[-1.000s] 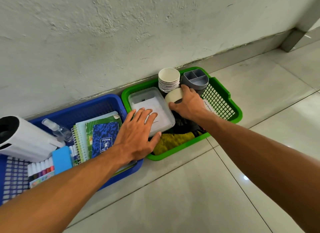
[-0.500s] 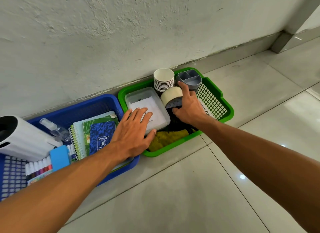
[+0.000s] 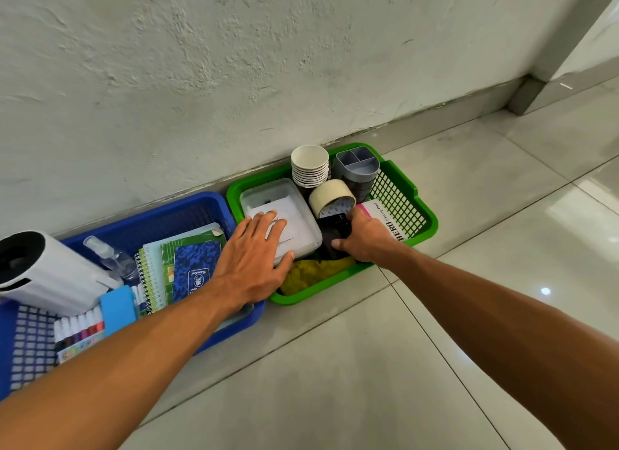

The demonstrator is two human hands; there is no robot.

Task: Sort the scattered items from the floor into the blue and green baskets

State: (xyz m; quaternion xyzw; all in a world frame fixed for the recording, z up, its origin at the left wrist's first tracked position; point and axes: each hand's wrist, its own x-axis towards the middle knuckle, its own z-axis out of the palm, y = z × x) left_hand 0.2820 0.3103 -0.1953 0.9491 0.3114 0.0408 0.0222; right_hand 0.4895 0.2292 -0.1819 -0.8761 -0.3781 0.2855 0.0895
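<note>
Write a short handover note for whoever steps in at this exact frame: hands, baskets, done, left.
Left hand lies flat on the clear lidded box in the green basket.
Right hand grips a black item in that basket, beside the tape roll.
Blue basket holds notebooks and markers.
Done: no loose items visible on the floor.
Left: settle the black item, withdraw both hands.

Two baskets sit side by side against the wall on the tiled floor [image 3: 335, 382]. The left hand [image 3: 249, 265] lies flat on a clear plastic box [image 3: 301, 215] in the green basket [image 3: 423, 215], while the right hand [image 3: 363, 237] holds a black object [image 3: 335, 235] beside a roll of tape [image 3: 330, 196], paper cups [image 3: 310, 165] and a grey organizer [image 3: 358, 171]. The blue basket [image 3: 187, 211] holds notebooks [image 3: 187, 265], markers [image 3: 78, 329] and a spray bottle [image 3: 109, 257].
</note>
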